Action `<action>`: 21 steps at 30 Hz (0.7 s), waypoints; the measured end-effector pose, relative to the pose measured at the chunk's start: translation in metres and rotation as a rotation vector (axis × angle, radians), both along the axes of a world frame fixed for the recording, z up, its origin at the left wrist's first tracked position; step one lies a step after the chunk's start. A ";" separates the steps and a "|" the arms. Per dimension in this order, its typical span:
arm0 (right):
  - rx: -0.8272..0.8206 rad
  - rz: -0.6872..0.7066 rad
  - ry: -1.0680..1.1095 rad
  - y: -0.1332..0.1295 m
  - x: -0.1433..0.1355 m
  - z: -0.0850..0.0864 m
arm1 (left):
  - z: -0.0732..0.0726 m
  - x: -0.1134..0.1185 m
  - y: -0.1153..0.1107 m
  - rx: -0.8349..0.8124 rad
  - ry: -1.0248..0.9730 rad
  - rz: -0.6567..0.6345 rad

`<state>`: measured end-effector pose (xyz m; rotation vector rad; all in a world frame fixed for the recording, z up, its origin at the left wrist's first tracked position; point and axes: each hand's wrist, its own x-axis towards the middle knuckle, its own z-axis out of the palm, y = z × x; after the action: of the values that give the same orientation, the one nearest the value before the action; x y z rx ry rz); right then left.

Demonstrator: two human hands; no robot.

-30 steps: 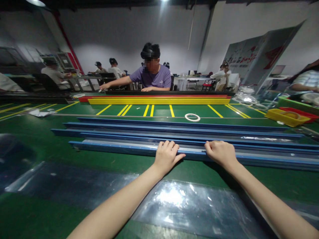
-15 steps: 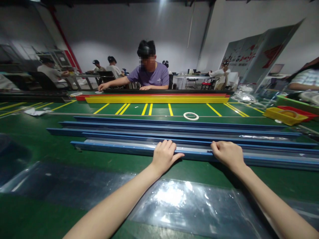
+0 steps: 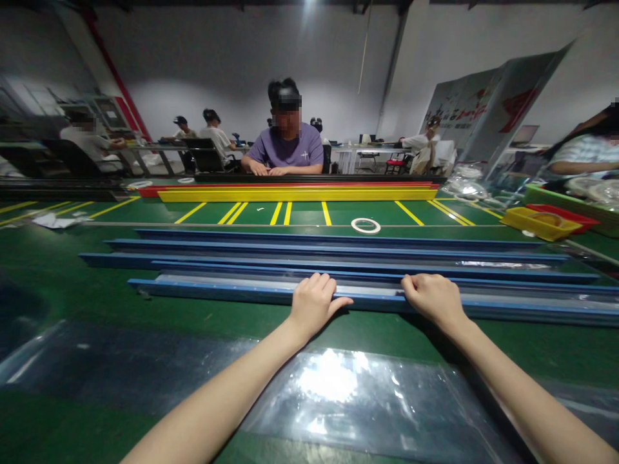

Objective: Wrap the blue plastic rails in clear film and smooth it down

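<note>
Nearest me on the table lies a long blue channel-shaped strip [image 3: 217, 291] with a pale band along its inside. My left hand [image 3: 312, 301] is closed over its near wall, fingers curled into the channel and thumb pointing right. A little to the right, my right hand [image 3: 435, 298] forms a fist at the same strip. A small dark tip shows by its fingers, but what it grips is hidden. Just behind lie more long blue strips [image 3: 184, 260], roughly parallel.
Clear plastic film [image 3: 367, 399] lies under my forearms. Beyond the blue strips are a white tape roll [image 3: 366, 225], a yellow strip [image 3: 300, 194] and a red one. A yellow tray [image 3: 539, 223] stands at right. A co-worker in purple [image 3: 285, 151] sits opposite.
The view has shifted slightly, moving the scene a little left. Both my hands keep their places on the strip. The co-worker opposite has drawn an outstretched arm back in, hands now close together.
</note>
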<state>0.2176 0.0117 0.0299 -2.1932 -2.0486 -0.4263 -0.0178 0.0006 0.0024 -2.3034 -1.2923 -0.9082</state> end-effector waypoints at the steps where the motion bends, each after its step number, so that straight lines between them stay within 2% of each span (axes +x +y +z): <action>1: 0.000 -0.001 -0.002 0.000 0.000 0.000 | 0.000 0.000 0.000 0.001 0.004 0.000; 14: 0.088 0.111 -0.004 -0.010 0.006 -0.004 | -0.004 -0.003 -0.003 0.102 0.048 -0.057; 21: 0.014 0.117 -0.020 -0.012 0.006 0.001 | 0.001 -0.002 -0.006 0.043 0.105 -0.034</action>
<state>0.2238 -0.0007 0.0311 -2.0563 -2.1635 -0.4494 -0.0198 -0.0051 0.0031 -2.3129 -1.1827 -0.8064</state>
